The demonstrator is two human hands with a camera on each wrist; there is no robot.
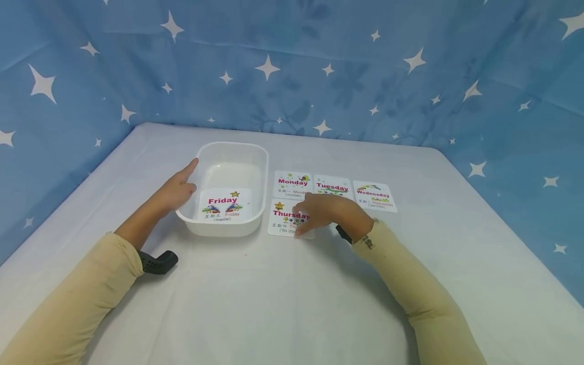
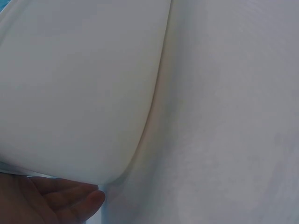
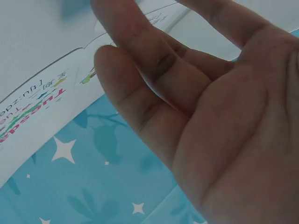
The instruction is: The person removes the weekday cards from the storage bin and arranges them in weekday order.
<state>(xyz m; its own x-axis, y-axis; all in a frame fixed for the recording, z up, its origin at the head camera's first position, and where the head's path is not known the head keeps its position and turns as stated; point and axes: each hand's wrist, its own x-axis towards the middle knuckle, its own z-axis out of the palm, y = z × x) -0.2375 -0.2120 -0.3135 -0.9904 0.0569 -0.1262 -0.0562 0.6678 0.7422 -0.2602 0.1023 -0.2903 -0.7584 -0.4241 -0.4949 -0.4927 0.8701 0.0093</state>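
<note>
Four cards [image 1: 332, 183] are lying toward the table's [image 1: 283, 304] far edge, the right hand [image 1: 326, 209] loosely spreading over the Thursday card [image 1: 279, 223], the left hand [image 1: 175, 191], forefinger straight, touching the tub [image 1: 234, 175], the Friday card [image 1: 223, 209] remaining inside.

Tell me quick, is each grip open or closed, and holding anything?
Left grip: open, at the tub's side.
Right grip: open, over the Thursday card; can't tell if it's touching.
</note>
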